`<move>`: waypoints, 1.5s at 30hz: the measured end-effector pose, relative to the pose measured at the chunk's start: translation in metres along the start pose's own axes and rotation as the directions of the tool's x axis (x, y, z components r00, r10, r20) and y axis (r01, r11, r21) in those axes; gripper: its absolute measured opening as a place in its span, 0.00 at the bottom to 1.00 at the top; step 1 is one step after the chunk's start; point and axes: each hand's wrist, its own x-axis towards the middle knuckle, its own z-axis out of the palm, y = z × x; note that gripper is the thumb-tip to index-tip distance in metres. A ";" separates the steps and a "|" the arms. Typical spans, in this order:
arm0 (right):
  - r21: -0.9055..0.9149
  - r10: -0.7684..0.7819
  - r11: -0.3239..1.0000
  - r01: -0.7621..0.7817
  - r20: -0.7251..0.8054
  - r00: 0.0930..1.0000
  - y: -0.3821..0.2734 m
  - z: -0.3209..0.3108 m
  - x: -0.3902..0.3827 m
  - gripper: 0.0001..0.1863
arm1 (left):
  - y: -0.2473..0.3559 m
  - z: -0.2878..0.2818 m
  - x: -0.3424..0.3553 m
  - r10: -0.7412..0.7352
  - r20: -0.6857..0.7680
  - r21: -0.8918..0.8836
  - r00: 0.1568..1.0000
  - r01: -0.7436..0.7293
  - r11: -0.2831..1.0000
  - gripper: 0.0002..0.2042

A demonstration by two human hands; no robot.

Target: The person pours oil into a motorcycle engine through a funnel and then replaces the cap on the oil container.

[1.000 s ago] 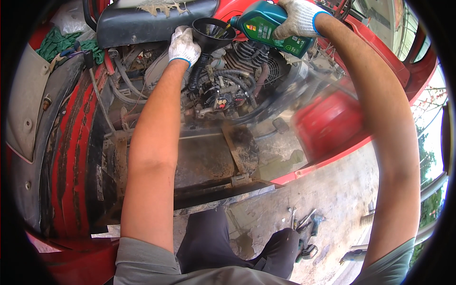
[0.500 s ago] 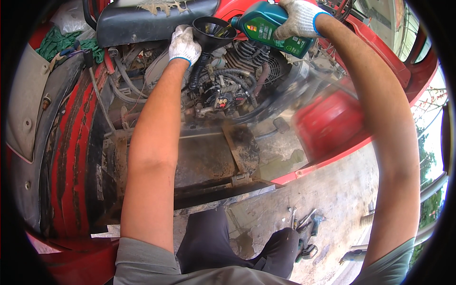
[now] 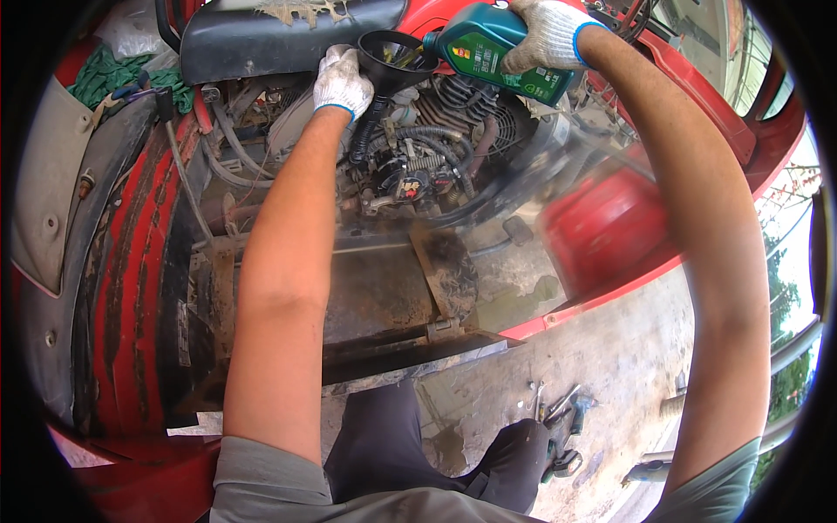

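So, our right hand [image 3: 551, 39] has its fingers clamped round the green bottle [image 3: 478, 54], just right of the black funnel [image 3: 377, 57], neck at its rim. Our left hand [image 3: 342, 85] is at the funnel's left, fingers curled, can't tell if gripping. Engine [image 3: 414, 166]'s below the funnel.

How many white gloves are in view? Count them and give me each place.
2. One white glove is on the left hand, which holds the black funnel; the other glove is on the right hand, which grips the green bottle. More could be hidden.
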 end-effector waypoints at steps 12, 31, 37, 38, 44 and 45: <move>-0.180 0.083 0.981 -0.071 0.059 0.995 -0.016 -0.020 -0.004 0.45 | 0.002 -0.001 0.001 0.003 0.012 0.010 1.000 -0.003 1.000 0.23; -0.338 -0.034 0.941 0.021 -0.033 0.999 -0.046 -0.019 0.006 0.31 | -0.005 0.002 0.000 0.029 -0.025 -0.010 0.999 -0.029 1.000 0.23; -0.320 -0.117 0.943 0.091 -0.062 0.991 -0.054 -0.008 0.013 0.27 | -0.003 -0.003 -0.003 0.019 -0.015 -0.027 1.000 -0.020 0.999 0.21; -0.311 -0.131 0.945 0.103 -0.068 0.989 -0.055 -0.006 0.014 0.26 | -0.002 -0.003 -0.003 0.026 -0.015 -0.029 1.000 -0.027 0.999 0.22; -0.270 -0.161 0.954 0.132 -0.086 0.983 -0.051 0.022 0.020 0.21 | 0.002 -0.005 -0.003 0.003 0.009 0.004 1.000 -0.003 1.000 0.25; -0.258 -0.165 0.957 0.133 -0.105 0.981 -0.049 0.021 0.020 0.20 | -0.001 -0.004 -0.003 0.010 0.017 0.013 1.000 -0.011 1.000 0.25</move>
